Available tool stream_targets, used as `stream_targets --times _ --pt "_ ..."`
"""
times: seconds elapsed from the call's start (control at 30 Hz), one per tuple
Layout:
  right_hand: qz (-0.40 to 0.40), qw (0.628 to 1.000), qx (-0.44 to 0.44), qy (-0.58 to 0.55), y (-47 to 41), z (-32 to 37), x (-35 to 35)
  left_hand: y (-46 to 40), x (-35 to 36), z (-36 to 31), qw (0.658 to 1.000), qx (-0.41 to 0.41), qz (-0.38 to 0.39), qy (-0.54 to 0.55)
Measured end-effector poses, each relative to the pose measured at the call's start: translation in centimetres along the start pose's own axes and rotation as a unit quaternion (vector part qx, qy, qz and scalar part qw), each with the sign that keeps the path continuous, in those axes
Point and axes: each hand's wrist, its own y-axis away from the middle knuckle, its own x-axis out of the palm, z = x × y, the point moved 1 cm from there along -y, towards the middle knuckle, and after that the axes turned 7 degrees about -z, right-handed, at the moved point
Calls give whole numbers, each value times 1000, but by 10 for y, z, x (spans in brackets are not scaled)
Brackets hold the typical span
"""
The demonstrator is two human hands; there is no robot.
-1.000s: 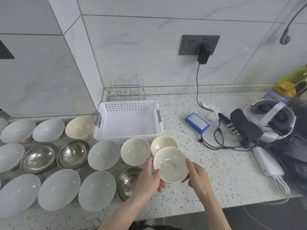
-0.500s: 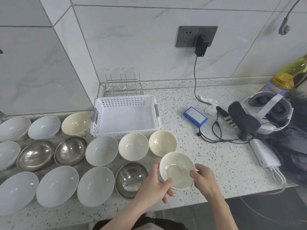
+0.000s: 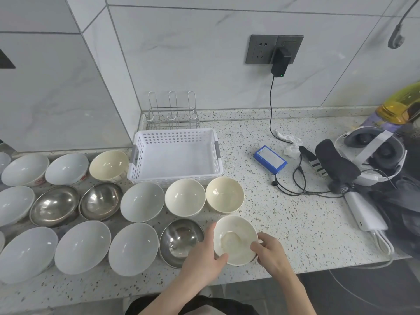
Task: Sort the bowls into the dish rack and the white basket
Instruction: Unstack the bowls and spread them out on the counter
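Steel bowl (image 3: 180, 243) sits just left of the left hand (image 3: 201, 261), which grips the cream bowl (image 3: 235, 239) by its rim; the right hand (image 3: 271, 255) pinches the opposite edge, white basket (image 3: 175, 153) beyond.

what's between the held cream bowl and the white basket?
Head view: two cream bowls stand side by side on the counter between the held cream bowl and the white basket, near the basket's front wall.
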Motion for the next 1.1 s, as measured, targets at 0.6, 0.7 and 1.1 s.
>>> stream_targets --times 0.6,0.7,1.1 --pt "40 999 -18 32 -5 9 10 -8 -2 3 994 11 -35 -100" --pt "43 998 -17 37 -4 10 9 -8 -4 2 994 5 -29 -105" --pt "64 988 80 117 -7 26 3 -11 -8 10 999 -4 29 -45"
